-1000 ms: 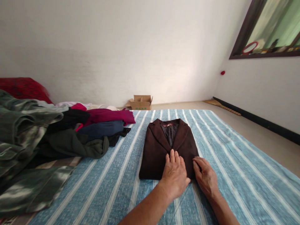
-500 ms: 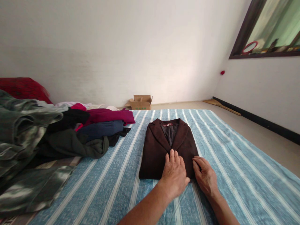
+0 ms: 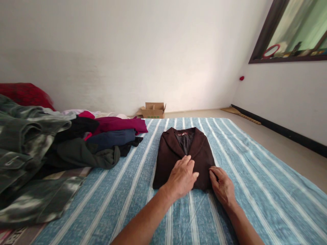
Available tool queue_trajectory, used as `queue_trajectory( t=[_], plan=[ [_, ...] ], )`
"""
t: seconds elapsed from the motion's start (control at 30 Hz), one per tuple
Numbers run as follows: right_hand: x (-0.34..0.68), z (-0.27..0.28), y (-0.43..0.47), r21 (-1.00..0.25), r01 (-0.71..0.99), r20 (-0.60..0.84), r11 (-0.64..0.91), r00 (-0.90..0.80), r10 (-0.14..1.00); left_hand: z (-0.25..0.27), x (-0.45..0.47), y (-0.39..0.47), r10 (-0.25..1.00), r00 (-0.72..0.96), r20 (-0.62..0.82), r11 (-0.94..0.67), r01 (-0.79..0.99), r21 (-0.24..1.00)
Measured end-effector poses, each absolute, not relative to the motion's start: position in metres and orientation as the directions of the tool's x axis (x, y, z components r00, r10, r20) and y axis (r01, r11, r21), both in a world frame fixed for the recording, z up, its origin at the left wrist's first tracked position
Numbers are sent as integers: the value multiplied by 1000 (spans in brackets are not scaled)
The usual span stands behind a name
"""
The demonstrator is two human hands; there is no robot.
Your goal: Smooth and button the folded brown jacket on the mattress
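The left hand (image 3: pixel 182 176) covers the near front of the folded brown jacket (image 3: pixel 168 160). The green blanket (image 3: pixel 22 146) and red pillow (image 3: pixel 24 95) run off the left edge. The window (image 3: pixel 296 32) is cut by the right edge, and its sill items are too small to name.

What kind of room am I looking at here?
Probably a bedroom at home: a striped blue bedsheet covers a wide bed, a folded brown jacket lies on it, and a heap of clothes sits beside.
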State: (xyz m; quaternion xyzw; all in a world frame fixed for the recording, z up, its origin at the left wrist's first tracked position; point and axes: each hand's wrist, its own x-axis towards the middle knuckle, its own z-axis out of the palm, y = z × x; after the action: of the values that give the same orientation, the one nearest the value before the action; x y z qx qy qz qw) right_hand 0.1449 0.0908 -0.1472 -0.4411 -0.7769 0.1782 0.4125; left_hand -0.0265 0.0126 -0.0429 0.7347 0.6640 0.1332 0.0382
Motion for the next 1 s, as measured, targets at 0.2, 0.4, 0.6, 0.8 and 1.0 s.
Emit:
queue_trajectory(
  t=[0.2,0.4,0.6,0.8,1.0],
  plan=[
    [145,-147,92,-655,527,474,541,-271,838,-63,-42,15,979,-28,204,-13,980,200],
    [146,-146,92,-672,505,470,541,-273,839,-81,-45,15,989,-32,141,4,981,193],
    [147,-144,92,-671,500,488,548,-259,834,-83,-46,15,991,-33,132,6,980,200],
    [148,-140,91,-691,499,461,523,-253,851,-83,-46,16,994,-22,106,-2,976,217],
    [148,-138,92,-721,460,456,518,-247,855,-80,-47,14,996,27,83,-47,968,247]
  ],
)
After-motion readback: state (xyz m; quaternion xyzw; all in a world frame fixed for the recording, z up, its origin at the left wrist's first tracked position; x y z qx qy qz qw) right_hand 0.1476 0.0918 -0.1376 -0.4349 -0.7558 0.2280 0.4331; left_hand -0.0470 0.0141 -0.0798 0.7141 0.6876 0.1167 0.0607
